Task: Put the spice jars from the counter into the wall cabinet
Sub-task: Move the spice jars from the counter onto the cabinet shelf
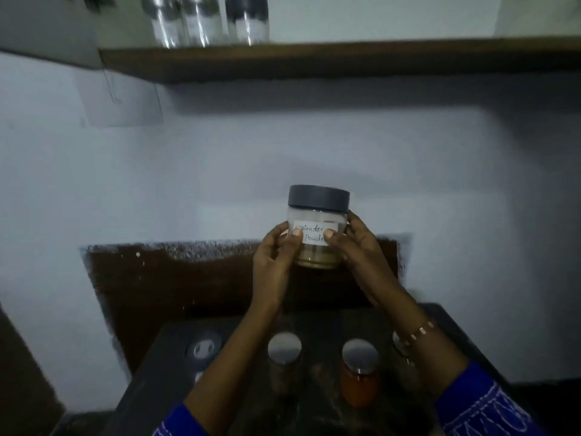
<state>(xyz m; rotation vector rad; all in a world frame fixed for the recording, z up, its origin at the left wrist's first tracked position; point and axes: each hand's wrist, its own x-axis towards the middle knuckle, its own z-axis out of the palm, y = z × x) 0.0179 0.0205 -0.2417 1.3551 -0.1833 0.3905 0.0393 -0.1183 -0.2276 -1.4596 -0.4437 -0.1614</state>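
A clear jar with a grey lid [318, 215] and a white label reading coriander powder is held up in front of the wall, above the counter. My left hand [276, 256] grips its left side, thumb on the label. My right hand [355, 247] grips its right side, thumb on the label too. On the dark counter [456, 335] below stand a silver-lidded jar with dark contents [284, 357] and a silver-lidded jar with orange-red powder [360, 372]. Another jar [401, 344] is mostly hidden behind my right wrist. Up in the cabinet, three jars [204, 20] stand on the wooden shelf [345, 59].
A round pale object [202, 349] lies at the counter's left part. A dark brown panel [188, 278] covers the wall behind the counter. A cabinet door edge [47, 29] shows at the upper left. The shelf stretches right of the three jars.
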